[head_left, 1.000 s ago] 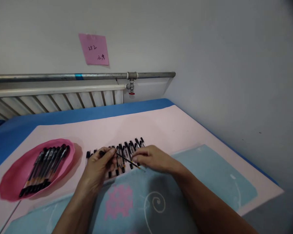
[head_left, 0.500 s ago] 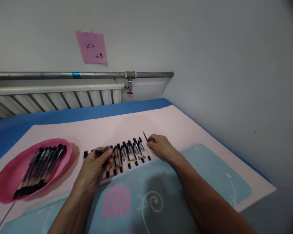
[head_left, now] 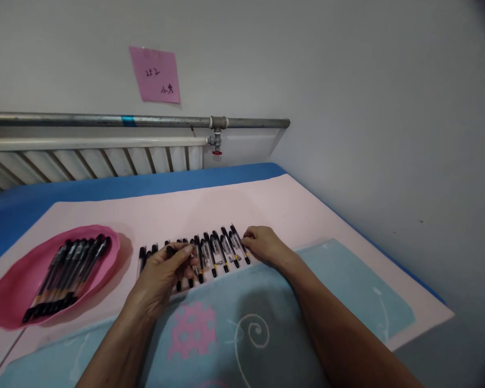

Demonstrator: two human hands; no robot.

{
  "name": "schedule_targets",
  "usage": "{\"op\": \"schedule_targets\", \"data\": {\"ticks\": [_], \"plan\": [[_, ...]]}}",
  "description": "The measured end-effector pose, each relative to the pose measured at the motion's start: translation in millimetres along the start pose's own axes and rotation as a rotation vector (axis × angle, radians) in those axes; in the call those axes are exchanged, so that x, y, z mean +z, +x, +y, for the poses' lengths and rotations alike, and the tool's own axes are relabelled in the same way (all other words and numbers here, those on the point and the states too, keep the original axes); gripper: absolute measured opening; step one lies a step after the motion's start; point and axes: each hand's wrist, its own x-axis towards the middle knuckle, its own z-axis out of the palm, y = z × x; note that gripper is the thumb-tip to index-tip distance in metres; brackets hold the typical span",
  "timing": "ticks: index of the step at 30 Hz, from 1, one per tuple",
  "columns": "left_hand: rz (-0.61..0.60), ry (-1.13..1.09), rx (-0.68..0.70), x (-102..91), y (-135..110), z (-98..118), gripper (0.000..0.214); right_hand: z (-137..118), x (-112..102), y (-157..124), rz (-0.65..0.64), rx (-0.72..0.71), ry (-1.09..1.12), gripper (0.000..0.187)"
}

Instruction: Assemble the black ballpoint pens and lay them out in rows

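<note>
My left hand [head_left: 165,275] hovers over the left part of a row of pens [head_left: 216,250]. Thumb and fingers pinch a small black pen part [head_left: 170,250], perhaps a cap; the fingers hide most of it. At the row's right end, my right hand [head_left: 264,243] has its fingertips together against the rightmost pen [head_left: 240,243]. What they grip, if anything, is hidden. The row's pens have clear barrels, black caps and black ends, with small silver tips [head_left: 232,258] lying among them. My left hand covers some of the pens.
A pink oval tray [head_left: 8,293] on the left holds several black pens [head_left: 67,275] side by side. Beneath the hands lie a pink sheet [head_left: 145,213] and a blue patterned cloth [head_left: 194,372]. A radiator [head_left: 125,161], pipe [head_left: 165,121] and wall stand behind.
My right hand has shifted slightly left onto the rightmost pen. The thin dark refill it held no longer shows separately. My left hand has moved slightly right, still pinching the black part.
</note>
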Motion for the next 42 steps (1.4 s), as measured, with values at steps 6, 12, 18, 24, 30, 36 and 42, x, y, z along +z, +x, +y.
{"op": "schedule_targets", "data": {"ticks": [6, 12, 18, 24, 30, 36, 42], "plan": [[-0.036, -0.005, -0.064, 4.2, -3, -4, 0.015, -24, -3, -18, 0.036, -0.143, 0.390, 0.018], [-0.130, 0.008, -0.053, 10.4, -6, -16, 0.022, -63, 15, -47, -0.181, -0.281, 0.734, 0.010], [-0.169, 0.085, -0.086, 9.7, -3, -18, 0.024, -63, 20, -48, -0.121, -0.321, 0.621, 0.014], [-0.130, 0.066, -0.073, 10.4, -4, -15, 0.027, -36, -9, -34, -0.007, -0.137, 0.278, 0.017], [-0.111, 0.024, -0.091, 7.5, -2, -11, 0.025, -16, -23, -30, -0.159, -0.005, -0.081, 0.019], [-0.093, 0.024, -0.105, 7.2, -3, -10, 0.023, -14, -21, -28, -0.206, -0.029, -0.149, 0.022], [-0.105, -0.055, -0.143, 12.8, -6, -8, 0.012, -11, -21, -25, -0.101, -0.051, -0.076, 0.023]]}}
